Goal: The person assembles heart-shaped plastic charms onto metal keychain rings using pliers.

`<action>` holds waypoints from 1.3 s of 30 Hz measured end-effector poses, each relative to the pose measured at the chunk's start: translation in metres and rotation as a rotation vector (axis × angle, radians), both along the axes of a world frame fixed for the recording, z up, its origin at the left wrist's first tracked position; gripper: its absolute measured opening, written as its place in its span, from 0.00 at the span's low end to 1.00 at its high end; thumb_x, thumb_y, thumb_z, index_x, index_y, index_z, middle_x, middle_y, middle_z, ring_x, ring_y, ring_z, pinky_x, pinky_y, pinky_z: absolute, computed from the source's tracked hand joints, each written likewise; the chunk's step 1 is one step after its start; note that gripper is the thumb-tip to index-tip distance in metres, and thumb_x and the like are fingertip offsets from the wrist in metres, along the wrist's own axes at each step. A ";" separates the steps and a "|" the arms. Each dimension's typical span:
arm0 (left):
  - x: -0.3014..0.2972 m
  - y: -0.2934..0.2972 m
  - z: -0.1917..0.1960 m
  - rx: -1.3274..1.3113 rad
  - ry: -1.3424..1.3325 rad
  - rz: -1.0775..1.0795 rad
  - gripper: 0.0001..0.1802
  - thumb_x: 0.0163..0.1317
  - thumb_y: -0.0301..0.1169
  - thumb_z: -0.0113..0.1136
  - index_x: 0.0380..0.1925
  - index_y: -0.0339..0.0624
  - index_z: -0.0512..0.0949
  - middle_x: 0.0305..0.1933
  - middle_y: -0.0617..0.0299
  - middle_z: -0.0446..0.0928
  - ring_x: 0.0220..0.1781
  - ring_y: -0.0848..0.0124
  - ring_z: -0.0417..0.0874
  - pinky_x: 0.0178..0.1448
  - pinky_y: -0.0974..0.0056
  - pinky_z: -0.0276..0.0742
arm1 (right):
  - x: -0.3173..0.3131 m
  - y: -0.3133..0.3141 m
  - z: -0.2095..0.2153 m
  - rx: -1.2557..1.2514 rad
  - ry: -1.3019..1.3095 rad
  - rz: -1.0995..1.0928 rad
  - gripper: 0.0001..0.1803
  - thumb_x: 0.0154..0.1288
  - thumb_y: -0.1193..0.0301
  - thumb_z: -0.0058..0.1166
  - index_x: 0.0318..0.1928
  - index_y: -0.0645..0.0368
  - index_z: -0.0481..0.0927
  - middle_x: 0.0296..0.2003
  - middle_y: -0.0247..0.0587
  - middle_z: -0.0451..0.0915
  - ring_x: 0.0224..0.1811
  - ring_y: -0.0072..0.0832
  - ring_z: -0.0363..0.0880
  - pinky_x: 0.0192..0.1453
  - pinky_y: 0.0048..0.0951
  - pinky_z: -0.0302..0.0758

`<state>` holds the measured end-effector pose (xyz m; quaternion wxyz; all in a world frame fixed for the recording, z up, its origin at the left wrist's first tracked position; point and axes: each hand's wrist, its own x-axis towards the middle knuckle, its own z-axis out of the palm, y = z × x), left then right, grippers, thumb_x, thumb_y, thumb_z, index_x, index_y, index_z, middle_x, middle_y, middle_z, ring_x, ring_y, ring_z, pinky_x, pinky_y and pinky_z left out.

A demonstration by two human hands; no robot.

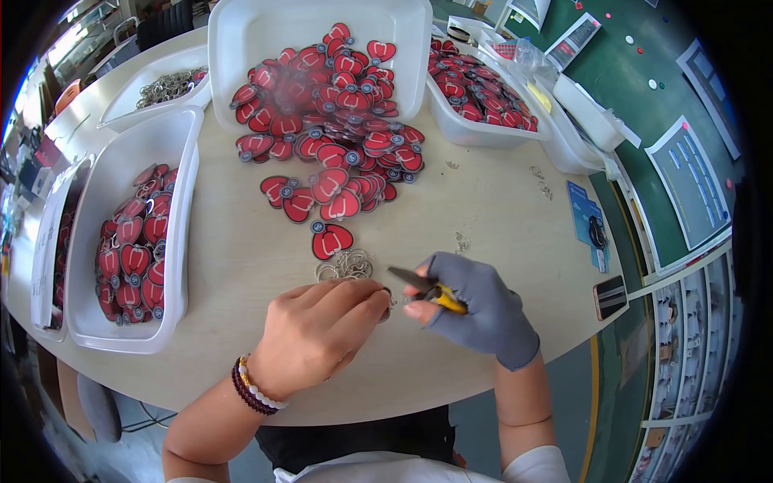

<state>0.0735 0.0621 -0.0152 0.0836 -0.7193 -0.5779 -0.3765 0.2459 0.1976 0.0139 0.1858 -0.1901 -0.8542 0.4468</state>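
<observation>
My left hand point(318, 326), bare and with beaded bracelets at the wrist, pinches a small dark-edged flat piece point(386, 305), mostly hidden by the fingers. In a grey fingerless glove, my right hand point(475, 302) is closed round pliers with yellow handles point(448, 299). Their dark jaws point(409, 279) point left, a little above the pinched piece. Just beyond my left fingers lies a small heap of metal rings point(348, 264). A single red charm point(331, 241) with a dark rim touches the far side of that heap.
Red charms point(338, 173) spill toward me from a tipped white bin point(221, 60). More charms fill a left bin point(187, 233) and a back-right bin point(483, 133). A tray of metal hardware point(165, 87) stands far left. A phone point(609, 297) lies at the right edge.
</observation>
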 end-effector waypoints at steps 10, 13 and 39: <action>0.010 -0.001 -0.002 -0.108 -0.363 0.028 0.12 0.50 0.21 0.66 0.37 0.38 0.80 0.37 0.57 0.82 0.31 0.63 0.85 0.32 0.66 0.80 | -0.009 -0.017 -0.011 -0.016 0.032 -0.061 0.10 0.65 0.70 0.60 0.40 0.62 0.74 0.30 0.47 0.76 0.29 0.41 0.77 0.35 0.34 0.73; 0.008 -0.002 -0.005 -0.068 -0.444 0.033 0.12 0.49 0.19 0.65 0.36 0.36 0.80 0.38 0.54 0.83 0.29 0.61 0.85 0.30 0.66 0.79 | -0.015 -0.026 -0.017 -0.181 0.172 -0.073 0.10 0.67 0.69 0.58 0.40 0.62 0.74 0.32 0.46 0.77 0.30 0.40 0.78 0.36 0.32 0.74; -0.008 -0.005 0.000 0.046 -0.218 0.043 0.16 0.42 0.22 0.66 0.36 0.39 0.81 0.39 0.55 0.83 0.32 0.60 0.84 0.34 0.64 0.80 | 0.001 -0.009 -0.012 0.425 0.054 0.005 0.10 0.57 0.69 0.60 0.35 0.58 0.75 0.29 0.41 0.73 0.31 0.39 0.76 0.33 0.39 0.75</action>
